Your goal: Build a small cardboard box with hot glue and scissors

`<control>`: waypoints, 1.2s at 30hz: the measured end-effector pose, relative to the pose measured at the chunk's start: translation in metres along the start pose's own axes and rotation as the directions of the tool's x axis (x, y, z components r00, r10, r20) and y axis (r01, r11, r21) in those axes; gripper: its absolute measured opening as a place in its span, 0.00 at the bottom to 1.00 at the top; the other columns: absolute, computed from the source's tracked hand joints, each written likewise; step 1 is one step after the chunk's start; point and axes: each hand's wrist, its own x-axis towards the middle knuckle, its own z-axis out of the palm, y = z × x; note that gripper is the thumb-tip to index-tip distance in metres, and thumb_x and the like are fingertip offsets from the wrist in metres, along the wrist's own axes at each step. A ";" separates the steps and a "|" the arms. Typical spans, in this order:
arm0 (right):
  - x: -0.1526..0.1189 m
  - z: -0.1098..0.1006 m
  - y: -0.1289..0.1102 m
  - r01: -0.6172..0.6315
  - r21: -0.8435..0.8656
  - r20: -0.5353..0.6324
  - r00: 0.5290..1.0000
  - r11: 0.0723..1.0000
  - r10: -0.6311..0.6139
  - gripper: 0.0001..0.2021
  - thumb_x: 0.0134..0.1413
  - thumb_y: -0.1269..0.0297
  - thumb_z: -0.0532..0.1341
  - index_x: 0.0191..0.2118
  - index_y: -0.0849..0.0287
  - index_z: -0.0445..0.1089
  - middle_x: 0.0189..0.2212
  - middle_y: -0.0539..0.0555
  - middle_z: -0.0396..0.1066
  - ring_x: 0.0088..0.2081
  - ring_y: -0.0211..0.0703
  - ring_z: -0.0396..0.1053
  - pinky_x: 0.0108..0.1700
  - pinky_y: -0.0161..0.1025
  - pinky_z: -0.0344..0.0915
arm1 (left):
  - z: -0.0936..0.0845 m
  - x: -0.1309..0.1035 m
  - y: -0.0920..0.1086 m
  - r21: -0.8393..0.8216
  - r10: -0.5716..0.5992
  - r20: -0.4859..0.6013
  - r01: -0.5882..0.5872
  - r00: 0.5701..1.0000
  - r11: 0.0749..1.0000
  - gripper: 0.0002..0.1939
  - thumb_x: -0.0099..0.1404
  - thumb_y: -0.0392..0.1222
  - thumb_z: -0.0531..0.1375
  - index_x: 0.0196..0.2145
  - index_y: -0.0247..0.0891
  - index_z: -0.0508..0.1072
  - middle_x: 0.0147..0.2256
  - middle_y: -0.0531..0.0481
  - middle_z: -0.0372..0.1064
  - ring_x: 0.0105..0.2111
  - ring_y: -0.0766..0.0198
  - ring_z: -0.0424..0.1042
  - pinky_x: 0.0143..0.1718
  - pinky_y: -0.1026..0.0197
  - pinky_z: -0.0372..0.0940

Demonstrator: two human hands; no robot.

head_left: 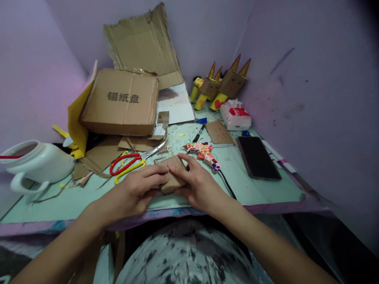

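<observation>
Near the table's front edge, a small brown cardboard box [173, 184] is held between both hands. My left hand [139, 187] grips its left side, fingers curled over the top. From the right, my right hand [197, 177] closes on the same box, its fingers resting across the upper face. The undersides of the box and some fingertips are hidden. Just beyond my left hand lie scissors [139, 157] with red and yellow handles, blades pointing away to the right. A flower-patterned glue gun [204, 152] with a black cord lies beyond my right hand.
A large cardboard box [121, 106] stands at back left, with cardboard scraps [102, 154] before it. A white mug [44, 161] is far left. Cardboard animal figures [232, 83], a tissue pack [236, 116], a flat cardboard piece [219, 132] and a phone [258, 157] are on the right.
</observation>
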 end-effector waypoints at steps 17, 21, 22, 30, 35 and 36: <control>-0.001 -0.002 0.001 -0.014 0.053 0.004 1.000 0.999 0.014 0.36 0.40 0.81 0.62 0.58 0.50 0.60 0.60 0.59 0.50 0.59 0.53 0.56 0.56 0.51 0.58 | 0.000 0.002 0.002 0.022 -0.017 0.016 0.017 1.000 1.000 0.17 0.59 0.24 0.51 0.42 0.39 0.68 0.50 0.44 0.66 0.50 0.59 0.67 0.47 0.60 0.66; 0.000 -0.004 -0.001 -0.035 0.068 0.006 0.999 0.997 0.035 0.35 0.40 0.81 0.62 0.56 0.51 0.62 0.59 0.59 0.52 0.59 0.51 0.55 0.58 0.50 0.57 | -0.001 0.001 0.001 -0.002 -0.041 0.023 0.041 0.999 0.999 0.18 0.59 0.24 0.52 0.44 0.40 0.67 0.51 0.44 0.65 0.51 0.59 0.66 0.49 0.59 0.65; 0.000 -0.005 -0.001 -0.036 0.072 0.000 0.999 0.997 0.036 0.34 0.40 0.81 0.62 0.56 0.52 0.63 0.59 0.59 0.53 0.59 0.51 0.55 0.58 0.49 0.57 | 0.000 0.000 -0.001 -0.021 -0.041 0.028 0.042 0.999 0.999 0.19 0.59 0.25 0.52 0.46 0.41 0.67 0.52 0.44 0.65 0.51 0.59 0.66 0.51 0.58 0.64; -0.002 0.003 0.005 -0.016 0.110 -0.070 0.997 0.994 0.024 0.27 0.41 0.78 0.65 0.51 0.58 0.67 0.59 0.65 0.53 0.58 0.54 0.58 0.55 0.50 0.61 | 0.034 -0.026 -0.016 -0.486 -0.416 -0.140 0.303 0.899 0.820 0.40 0.61 0.40 0.59 0.64 0.47 0.40 0.65 0.39 0.36 0.54 0.51 0.62 0.47 0.52 0.68; -0.004 0.008 0.003 -0.033 0.165 -0.099 0.994 0.986 0.050 0.23 0.47 0.65 0.66 0.51 0.55 0.65 0.61 0.63 0.49 0.62 0.55 0.51 0.59 0.52 0.56 | 0.043 -0.030 -0.015 -0.556 -0.524 -0.077 0.400 0.848 0.728 0.33 0.66 0.51 0.50 0.65 0.48 0.42 0.66 0.48 0.40 0.63 0.47 0.47 0.59 0.44 0.53; -0.004 0.009 0.002 -0.043 0.189 -0.097 0.993 0.981 0.062 0.23 0.48 0.62 0.65 0.51 0.56 0.64 0.62 0.64 0.47 0.63 0.55 0.48 0.60 0.53 0.54 | 0.044 -0.030 -0.014 -0.509 -0.542 -0.073 0.436 0.837 0.742 0.30 0.67 0.50 0.49 0.64 0.49 0.45 0.66 0.50 0.41 0.64 0.48 0.43 0.62 0.42 0.46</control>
